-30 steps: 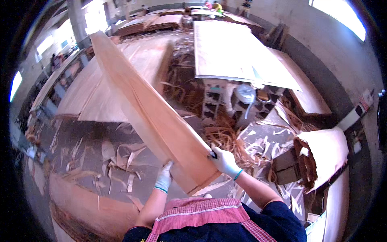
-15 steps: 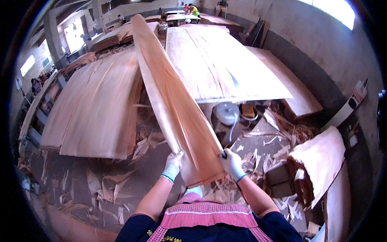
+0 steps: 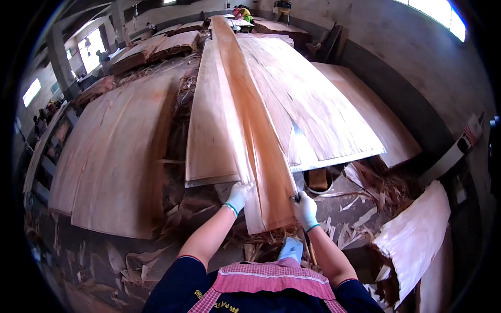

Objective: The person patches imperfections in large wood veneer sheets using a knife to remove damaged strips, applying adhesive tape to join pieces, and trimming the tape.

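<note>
A long, narrow wood veneer sheet (image 3: pixel 255 135), pale along its left side and orange-brown along its right, stretches away from me. My left hand (image 3: pixel 239 196), in a white glove with a green cuff, is closed on its near left edge. My right hand (image 3: pixel 305 211), gloved alike, grips the near right edge; a small dark object shows by its thumb, too small to name. The far part of the sheet lies over a broad veneer stack (image 3: pixel 334 120), while its near end hangs past the stack's front edge.
Another veneer stack (image 3: pixel 115 156) stands at left, and a curved pile of veneer pieces (image 3: pixel 417 229) at right. A round container with a brown block (image 3: pixel 318 180) sits under the stack's front edge. Torn scraps (image 3: pixel 141 263) litter the floor. People (image 3: pixel 242 13) are at the far end.
The veneer sheet has swung right over the broad stack, carried by both hands. The view has shifted forward, and the clear round container is now hidden.
</note>
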A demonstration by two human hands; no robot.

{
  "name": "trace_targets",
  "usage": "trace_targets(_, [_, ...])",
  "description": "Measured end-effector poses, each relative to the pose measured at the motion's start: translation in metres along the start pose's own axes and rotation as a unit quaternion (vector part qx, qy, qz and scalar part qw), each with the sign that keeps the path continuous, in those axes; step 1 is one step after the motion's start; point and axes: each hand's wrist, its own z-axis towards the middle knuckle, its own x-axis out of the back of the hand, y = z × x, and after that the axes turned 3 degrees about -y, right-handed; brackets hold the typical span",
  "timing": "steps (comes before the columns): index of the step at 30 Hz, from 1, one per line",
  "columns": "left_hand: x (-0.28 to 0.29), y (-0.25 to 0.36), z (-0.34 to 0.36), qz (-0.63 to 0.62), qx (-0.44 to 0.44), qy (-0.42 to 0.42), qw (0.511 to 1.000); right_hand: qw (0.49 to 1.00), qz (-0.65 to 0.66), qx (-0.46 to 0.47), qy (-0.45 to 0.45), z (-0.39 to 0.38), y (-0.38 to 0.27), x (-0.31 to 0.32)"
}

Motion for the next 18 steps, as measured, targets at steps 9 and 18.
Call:
trace_targets(9, [-0.083,-0.003,0.188,0.125,-0.052,0.048,0.99,0.997,0.018,-0.039,-0.057,0.184,0.112,-0.025])
trace_targets(18, [-0.155,0.031,0.288,0.203,-0.013,0.07,0.977,0.995,0.026,-0.074,-0.064,0.304,0.167,-0.031])
